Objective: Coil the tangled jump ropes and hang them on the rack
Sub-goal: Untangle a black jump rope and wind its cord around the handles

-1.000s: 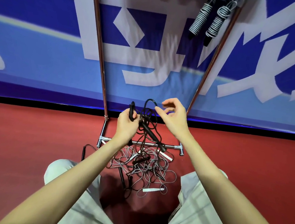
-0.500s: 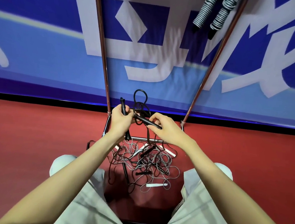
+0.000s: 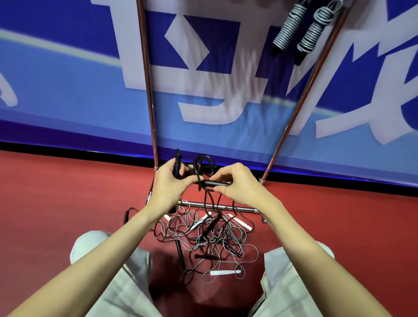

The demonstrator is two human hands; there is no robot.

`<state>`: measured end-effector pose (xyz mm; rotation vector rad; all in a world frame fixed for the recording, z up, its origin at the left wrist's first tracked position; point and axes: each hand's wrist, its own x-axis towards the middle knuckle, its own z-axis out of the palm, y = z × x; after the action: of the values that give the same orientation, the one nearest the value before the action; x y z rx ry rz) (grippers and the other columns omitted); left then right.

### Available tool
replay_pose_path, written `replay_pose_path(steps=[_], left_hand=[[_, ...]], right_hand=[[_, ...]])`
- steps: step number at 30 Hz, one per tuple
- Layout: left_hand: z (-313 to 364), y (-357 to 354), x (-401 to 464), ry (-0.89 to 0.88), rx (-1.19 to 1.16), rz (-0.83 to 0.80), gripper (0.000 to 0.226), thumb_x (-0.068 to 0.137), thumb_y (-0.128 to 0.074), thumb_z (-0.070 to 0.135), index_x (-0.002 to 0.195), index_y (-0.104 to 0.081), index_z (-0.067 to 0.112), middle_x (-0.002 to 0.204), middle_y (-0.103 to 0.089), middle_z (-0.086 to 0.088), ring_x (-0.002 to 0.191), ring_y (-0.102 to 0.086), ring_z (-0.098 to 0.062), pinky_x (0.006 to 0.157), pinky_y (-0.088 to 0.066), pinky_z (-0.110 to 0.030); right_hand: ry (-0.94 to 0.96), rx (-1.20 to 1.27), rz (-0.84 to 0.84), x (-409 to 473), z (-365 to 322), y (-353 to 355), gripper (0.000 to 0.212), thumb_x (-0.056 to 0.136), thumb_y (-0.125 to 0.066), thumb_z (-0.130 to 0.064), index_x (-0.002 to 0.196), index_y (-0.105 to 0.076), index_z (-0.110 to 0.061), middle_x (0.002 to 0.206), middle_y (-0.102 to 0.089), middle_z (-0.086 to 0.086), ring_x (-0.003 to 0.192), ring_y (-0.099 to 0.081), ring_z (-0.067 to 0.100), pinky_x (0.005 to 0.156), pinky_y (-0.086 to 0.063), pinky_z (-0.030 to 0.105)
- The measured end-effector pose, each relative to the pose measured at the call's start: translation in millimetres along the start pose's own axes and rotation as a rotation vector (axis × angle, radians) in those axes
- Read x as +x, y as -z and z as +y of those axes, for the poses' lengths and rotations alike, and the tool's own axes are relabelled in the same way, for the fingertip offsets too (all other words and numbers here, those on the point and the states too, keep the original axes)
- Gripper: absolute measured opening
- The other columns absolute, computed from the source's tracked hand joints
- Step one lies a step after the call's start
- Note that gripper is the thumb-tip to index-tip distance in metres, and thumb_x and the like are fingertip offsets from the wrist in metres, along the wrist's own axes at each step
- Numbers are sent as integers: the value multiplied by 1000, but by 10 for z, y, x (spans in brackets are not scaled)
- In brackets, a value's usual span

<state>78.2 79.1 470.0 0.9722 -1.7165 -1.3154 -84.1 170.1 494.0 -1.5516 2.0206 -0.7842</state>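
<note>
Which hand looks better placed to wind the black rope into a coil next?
Probably the right hand. It pinches one black handle lightly, while the left hand grips the other handle upright with rope loops beside it, serving as an anchor.

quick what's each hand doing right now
Left hand: grips an upright black jump rope handle.
Right hand: pinches a second, level black handle.

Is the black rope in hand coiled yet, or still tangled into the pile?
Still tangled: black rope cords trail from both hands into the floor pile.
</note>
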Motion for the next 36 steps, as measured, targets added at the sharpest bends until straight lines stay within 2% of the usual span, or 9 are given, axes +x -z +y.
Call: replay_pose_path(steps=[4,9,13,16,19,23,28,33,36], left_hand=[[107,-30,50,145,-266,83,51,76,-75,-8,66,-33,19,56,-51,4,65,-63,-12,69,-52,-27],[396,-131,78,245,-429,54,52,76,-62,-24,69,-31,18,46,-51,11,46,-56,0,44,-41,-13],[472,-157,99,235,-430,55,50,79,-62,-21,69,-33,19,62,-48,-4,51,-49,-9,42,-39,-13],[513,-194,66,179,-409,-59,48,80,-52,-28,72,-33,15,53,-60,4,50,-62,-3,49,-49,-16],[502,-204,48,94,-353,-102,47,80,-56,-24,71,-32,16,75,-71,-9,70,-72,-15,60,-54,-22],[469,-101,103,49,-230,-11,46,81,-68,-10,68,-33,15,90,-66,-36,88,-73,-31,71,-60,-34],[508,-32,101,111,-417,80,49,78,-70,-15,66,-33,15,65,-61,-16,73,-73,-21,65,-58,-26],[690,-11,61,64,-420,84,50,76,-74,-11,66,-32,16,59,-62,-7,64,-71,-20,63,-57,-24],[812,36,90,43,-446,81,49,77,-74,-9,67,-33,16,68,-64,-16,69,-72,-22,63,-57,-25]], right_hand=[[15,184,-31,-26,9,14,19,82,-74,-7,101,-75,-11,89,-74,4,78,-68,15,76,-52,25],[-87,317,91,-36,58,-110,18,85,-71,-15,94,-58,-22,76,-59,-5,57,-49,-1,64,-42,20],[64,253,239,-124,0,-134,46,76,-80,-32,114,-53,-34,95,-52,-1,81,-52,7,68,-45,16],[125,244,413,-89,-55,-168,37,76,-81,-25,109,-64,-26,105,-49,3,93,-51,-5,77,-39,8],[69,384,482,-32,-91,-94,9,85,-71,-7,94,-69,-10,89,-61,3,73,-58,-9,73,-42,14],[-18,601,408,-24,-26,25,15,92,-58,0,95,-70,-7,60,-59,3,60,-57,2,75,-48,17],[-68,569,371,6,-19,36,12,88,-62,1,93,-72,-4,68,-68,5,75,-69,9,82,-52,24],[-9,444,315,-39,-22,83,35,74,-80,-4,89,-67,-33,105,-67,4,108,-62,20,95,-48,29],[33,559,390,-126,-20,29,40,67,-85,-4,82,-57,-29,93,-66,9,95,-64,23,83,-52,29]])
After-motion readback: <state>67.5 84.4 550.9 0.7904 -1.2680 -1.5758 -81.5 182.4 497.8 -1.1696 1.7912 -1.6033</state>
